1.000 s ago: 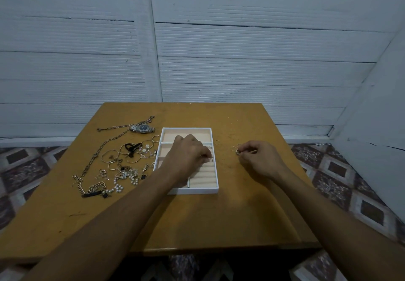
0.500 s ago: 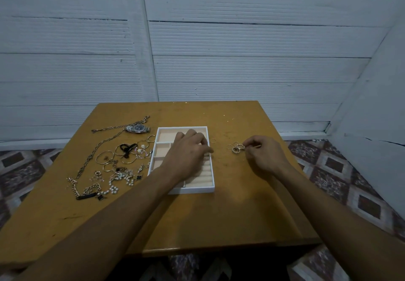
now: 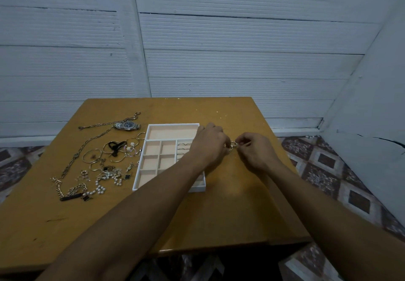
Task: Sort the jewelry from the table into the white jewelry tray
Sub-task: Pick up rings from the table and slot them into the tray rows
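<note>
The white jewelry tray [image 3: 173, 125] with beige compartments lies mid-table; a few rings [image 3: 183, 145] sit in its slotted right section. Just right of the tray, a small cluster of rings [image 3: 232, 145] sits between my two hands. My right hand [image 3: 257, 152] pinches at this cluster with thumb and forefinger. My left hand [image 3: 208, 146] reaches across the tray's right side, its curled fingertips at the same rings; whether it grips one is hidden. My left forearm covers the tray's lower right part.
A heap of jewelry lies left of the tray: a wristwatch [image 3: 127, 125], a long chain [image 3: 87, 147], bangles [image 3: 93, 156], a pearl strand [image 3: 99, 189], a black bow [image 3: 116, 147]. The wooden table [image 3: 230, 215] ends close on the right, above tiled floor [image 3: 324, 171].
My left hand has left the tray's ring slots and moved right to the loose rings. My right hand has stayed at the rings. The tray's left compartments now show.
</note>
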Tool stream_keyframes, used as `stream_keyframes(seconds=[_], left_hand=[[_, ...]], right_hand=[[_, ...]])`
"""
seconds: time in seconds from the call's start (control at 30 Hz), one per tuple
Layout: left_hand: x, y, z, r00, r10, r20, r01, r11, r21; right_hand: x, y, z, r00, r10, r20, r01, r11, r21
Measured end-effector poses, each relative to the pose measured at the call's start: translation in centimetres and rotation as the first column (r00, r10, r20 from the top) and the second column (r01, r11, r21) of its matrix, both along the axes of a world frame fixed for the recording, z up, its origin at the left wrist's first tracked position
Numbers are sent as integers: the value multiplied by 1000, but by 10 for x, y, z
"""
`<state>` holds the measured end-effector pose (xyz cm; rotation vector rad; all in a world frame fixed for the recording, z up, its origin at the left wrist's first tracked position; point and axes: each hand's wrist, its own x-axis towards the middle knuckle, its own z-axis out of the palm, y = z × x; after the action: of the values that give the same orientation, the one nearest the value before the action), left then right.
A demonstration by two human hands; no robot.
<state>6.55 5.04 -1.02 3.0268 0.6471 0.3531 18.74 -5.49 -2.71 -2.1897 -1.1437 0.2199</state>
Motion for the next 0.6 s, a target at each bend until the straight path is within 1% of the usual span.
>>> stream_keyframes(seconds=[0.17, 0.33, 0.37, 0.43, 0.53, 0.6], left_hand=[[5, 0, -7, 1000, -18, -20, 18, 1000, 2], [4, -2, -14, 998, -55, 35, 55, 998, -2], [3, -2, -13, 996, -56, 66, 58, 998, -24], [-1, 0, -8, 987, -35, 160, 55, 991, -125], [-14, 10, 6, 958, 30, 285, 66, 946, -319], [-28, 20, 16, 940, 75, 332, 64, 918, -390]], right_hand=[[2, 3, -4, 999, 34, 40, -32, 998, -57], [2, 5, -5, 997, 51, 64, -43, 992, -120], [2, 6, -5, 997, 48, 65, -39, 992, -123], [3, 6, -5, 997, 40, 67, -32, 991, -127], [2, 5, -5, 995, 53, 80, -41, 989, -142], [1, 5, -3, 996, 59, 68, -48, 988, -148]])
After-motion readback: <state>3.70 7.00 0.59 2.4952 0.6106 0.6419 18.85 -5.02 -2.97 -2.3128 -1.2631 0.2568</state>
